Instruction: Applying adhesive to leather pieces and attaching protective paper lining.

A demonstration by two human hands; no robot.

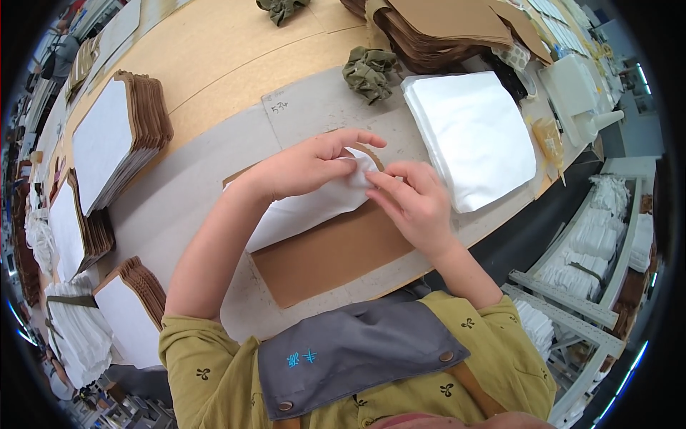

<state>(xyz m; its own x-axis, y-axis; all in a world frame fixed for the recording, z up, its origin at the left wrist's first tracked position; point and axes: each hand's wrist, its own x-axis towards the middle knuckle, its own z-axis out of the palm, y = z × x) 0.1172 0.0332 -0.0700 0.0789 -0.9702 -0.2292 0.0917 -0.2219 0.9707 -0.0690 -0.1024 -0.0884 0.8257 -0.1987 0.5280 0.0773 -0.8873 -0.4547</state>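
In front of me a brown panel [329, 257] lies on the grey board, with a thin white sheet [293, 214] spread over its far part. My left hand [311, 164] reaches across the sheet, its thumb pressing on the bunched upper right corner while the other fingers stretch out beyond. That corner is pinched between the thumb and fingertips of my right hand [420, 204], close to the left thumb. The white material is lifted and creased between both hands. Part of the panel's far edge is hidden beneath my left hand.
To the right sits a stack of white sheets [479, 139]; behind it are stacked brown sheets [443, 21]. A crumpled green cloth [368, 74] lies beyond my hands. White-topped brown stacks [103, 136] line the left side. Far right stand a plastic container [572, 89] and a metal rack [600, 307].
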